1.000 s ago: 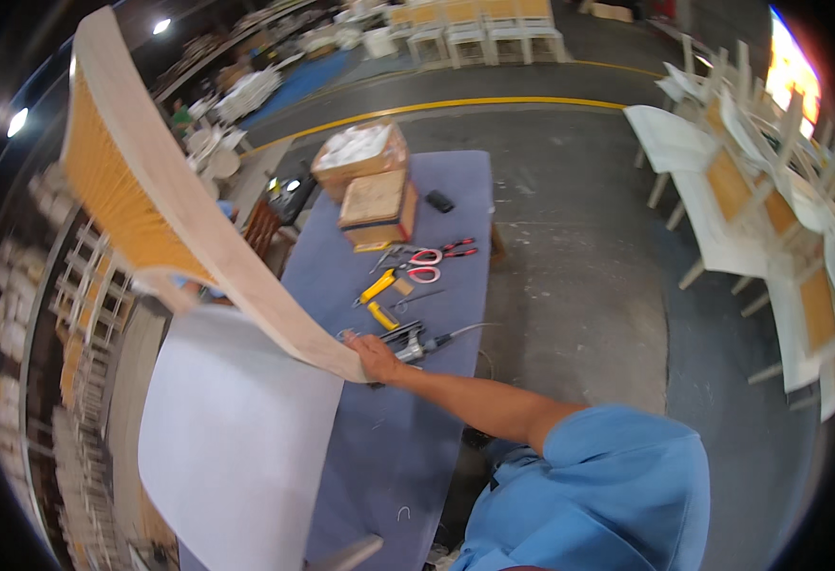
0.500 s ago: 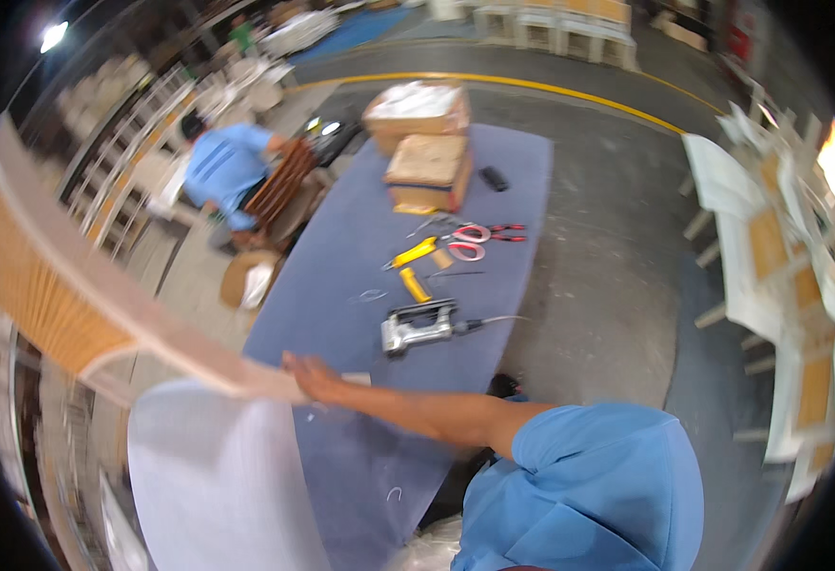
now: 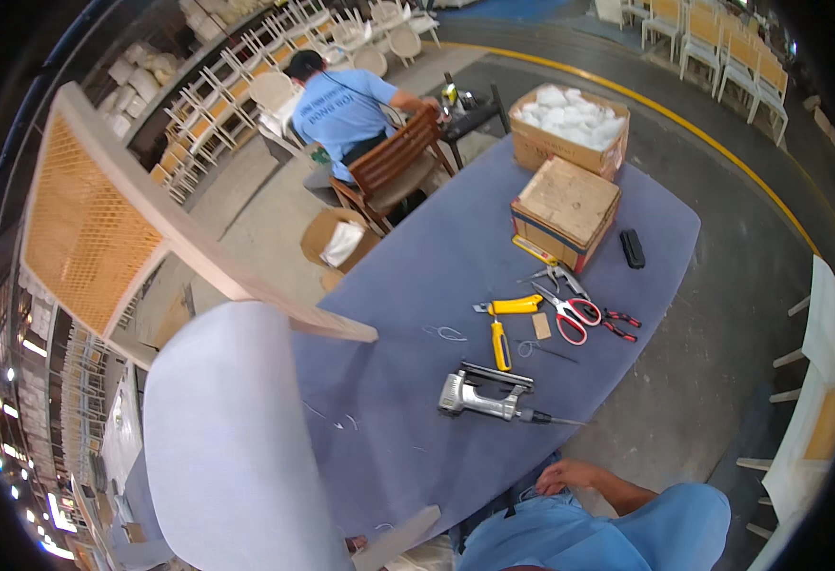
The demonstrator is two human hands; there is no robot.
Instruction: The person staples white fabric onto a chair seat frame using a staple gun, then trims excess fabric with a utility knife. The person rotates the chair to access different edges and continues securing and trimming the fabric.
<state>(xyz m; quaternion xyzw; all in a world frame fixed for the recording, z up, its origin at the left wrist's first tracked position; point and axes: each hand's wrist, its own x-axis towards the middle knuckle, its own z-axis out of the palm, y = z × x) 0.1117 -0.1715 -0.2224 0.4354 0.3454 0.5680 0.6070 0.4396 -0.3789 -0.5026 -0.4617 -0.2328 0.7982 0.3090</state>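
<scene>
A chair with a pale wooden frame (image 3: 218,266), a woven cane back (image 3: 89,233) and a light grey padded seat (image 3: 232,428) rests tipped on the blue-covered table (image 3: 408,276). My right hand (image 3: 565,474) is drawn back to my waist beside my blue shirt, apart from the chair. Its fingers are curled, and what lies in them is hidden. Only a sliver of skin of my left hand (image 3: 355,543) shows at the lower edge, beside a chair leg (image 3: 403,541); its fingers are hidden behind the seat.
On the table lie a silver staple gun (image 3: 484,395), yellow cutters (image 3: 513,305), red-handled scissors (image 3: 570,314), pliers (image 3: 620,324) and a black object (image 3: 633,248). Two cardboard boxes (image 3: 570,205) stand at the far end. A co-worker (image 3: 341,109) sits beyond by a brown wooden chair (image 3: 398,162).
My right hand has let go of the chair frame and moved back to my waist. The view has swung left, and the chair now sits turned, with its leg end showing on the table.
</scene>
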